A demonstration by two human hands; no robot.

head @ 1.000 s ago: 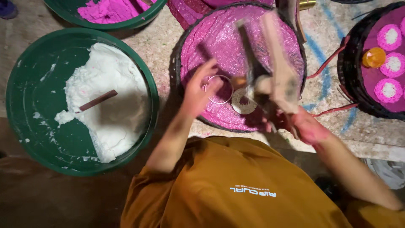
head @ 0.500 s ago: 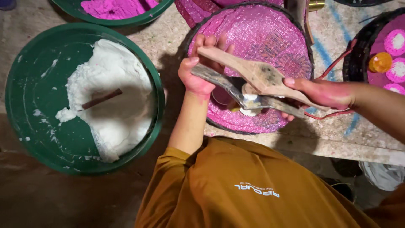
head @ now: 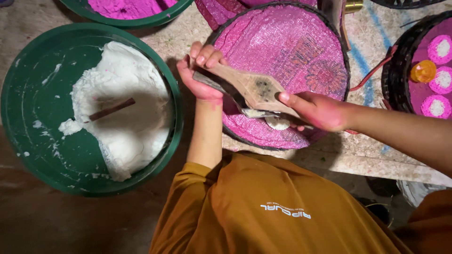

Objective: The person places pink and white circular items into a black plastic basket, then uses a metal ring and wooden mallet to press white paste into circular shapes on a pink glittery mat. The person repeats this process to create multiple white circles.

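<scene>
So both hands were on this hinged wooden press [head: 256, 89], held right over a round tray lined with pink woven cloth [head: 301, 47]. The left hand [head: 200, 75] was curled around the far end of the press, fingers wrapped over the top and thumb under it, gripping both the wooden paddle and the darker metal arm below. The right hand [head: 318, 110] was clamped on the near end, thumb lying flat along the wood and the other fingers tucked under, so I couldn't tell exactly what they were doing down there. Between the two hands, squeezed under the paddle, sat a small white disc in a metal ring [head: 275, 122], just under the right thumb and touching the pink cloth or hovering barely above it, hard to say which. Off to the left of the left hand was a big green basin [head: 28, 117] half full of white dough [head: 122, 103] with a brown stick [head: 112, 109] lying in it. Past the right hand, another dark-rimmed tray [head: 393, 89] held finished pink-and-white rounds [head: 435, 106] plus a small orange cup [head: 423, 70]. The right hand was stained pink all over.
</scene>
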